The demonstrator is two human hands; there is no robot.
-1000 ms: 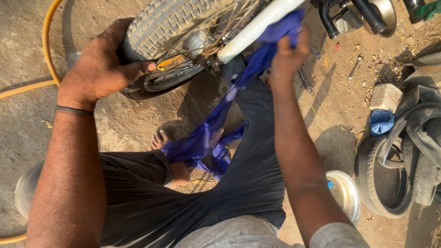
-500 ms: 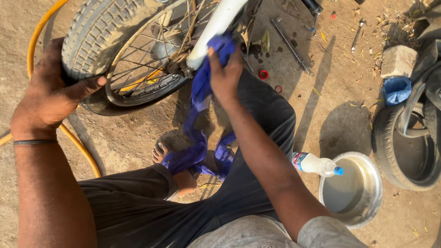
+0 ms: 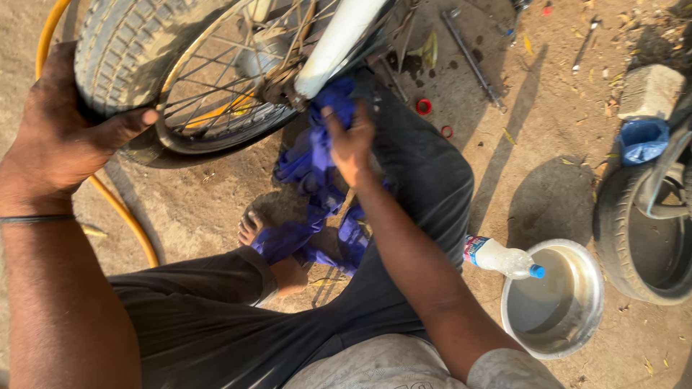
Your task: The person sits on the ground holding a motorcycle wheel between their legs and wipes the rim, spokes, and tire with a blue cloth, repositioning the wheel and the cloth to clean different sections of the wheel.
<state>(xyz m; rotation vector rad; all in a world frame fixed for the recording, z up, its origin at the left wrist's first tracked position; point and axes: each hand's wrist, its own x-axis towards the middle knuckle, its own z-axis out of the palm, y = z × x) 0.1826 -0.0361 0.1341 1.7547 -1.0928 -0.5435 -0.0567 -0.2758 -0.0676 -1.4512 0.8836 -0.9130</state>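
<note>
My left hand (image 3: pixel 65 137) grips the grey knobbly tyre of a spoked wheel (image 3: pixel 166 65) at the top left, thumb resting on the rim. My right hand (image 3: pixel 351 140) is shut on a blue cloth (image 3: pixel 313 166) and presses it against the lower end of a white frame tube (image 3: pixel 339 39) near the wheel hub. The cloth hangs down in folds to my sandalled foot (image 3: pixel 270 241) on the dirt ground. My dark trousers fill the lower middle of the view.
A metal bowl of cloudy water (image 3: pixel 553 301) stands at the lower right with a plastic bottle (image 3: pixel 501 258) lying at its rim. Stacked tyres (image 3: pixel 641 230), a grey block (image 3: pixel 651 90), a yellow hose (image 3: pixel 122 216) and a long metal rod (image 3: pixel 472 61) lie around.
My right hand has slid down the white tube with the cloth, toward the hub. The view has shifted, bringing the bowl and bottle in. My left hand stays on the tyre.
</note>
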